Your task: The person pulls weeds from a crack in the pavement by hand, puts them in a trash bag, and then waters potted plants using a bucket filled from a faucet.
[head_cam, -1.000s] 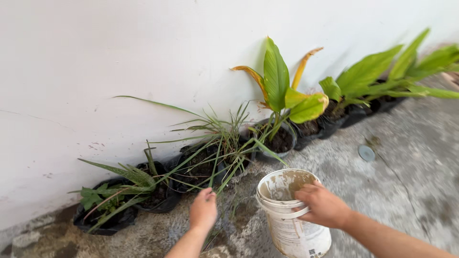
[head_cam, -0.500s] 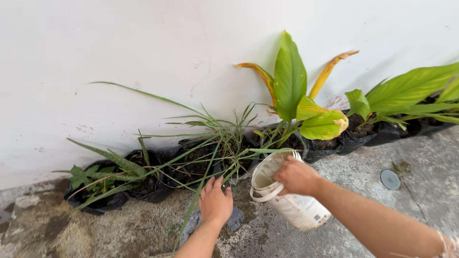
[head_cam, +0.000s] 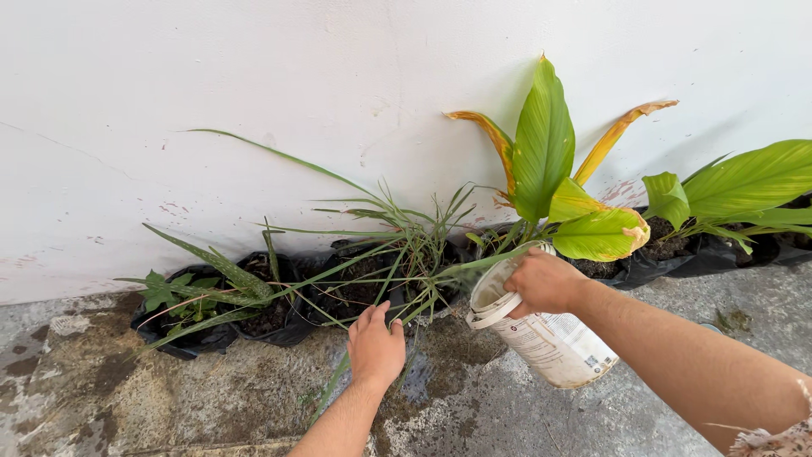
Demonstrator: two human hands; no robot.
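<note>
Fingers of right hand (head_cam: 545,282) around tilted white bucket (head_cam: 541,326), left hand (head_cam: 375,347) flat on damp concrete floor (head_cam: 169,398) below white wall (head_cam: 254,76).

Smudged matt white plastic bucket (head_cam: 541,330); glossy crinkled black plastic grow bags (head_cam: 668,264); rough stained concrete floor (head_cam: 169,398); matt painted wall (head_cam: 254,85).

The right hand (head_cam: 545,282) covers part of the rim of the tilted white bucket (head_cam: 554,343), whose inside cannot be seen. The print on the bucket's label is too small to tell. Grass blades (head_cam: 397,254) hide much of the black grow bags (head_cam: 279,317) and their soil. The broad-leaved plant (head_cam: 744,182) at far right is cut off by the frame edge, as are both forearms below.
</note>
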